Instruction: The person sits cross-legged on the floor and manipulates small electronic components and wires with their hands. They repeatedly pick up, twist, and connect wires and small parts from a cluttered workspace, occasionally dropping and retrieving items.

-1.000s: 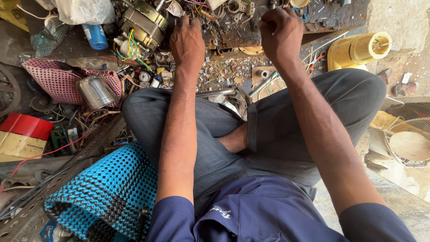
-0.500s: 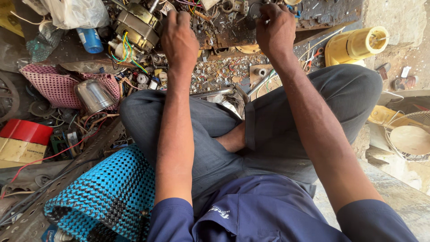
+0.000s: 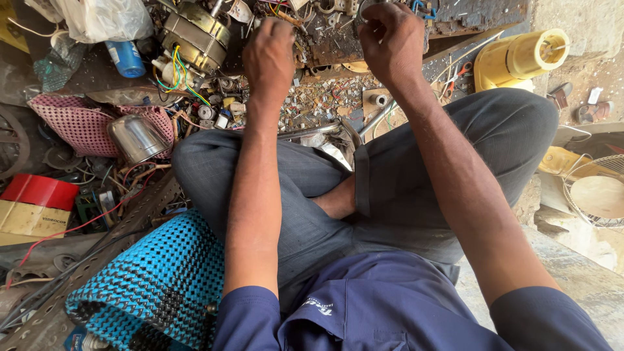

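Left hand (image 3: 270,55) and right hand (image 3: 390,42) are clenched, seemingly on small parts; these could be dropped into the scrap (image 3: 318,97) below.

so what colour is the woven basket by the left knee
Blue with black bands, woven basket, in the head view.

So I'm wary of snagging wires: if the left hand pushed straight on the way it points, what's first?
Probably the dark cluttered board right ahead of the left hand, with coloured wires just beyond; depth is unclear.
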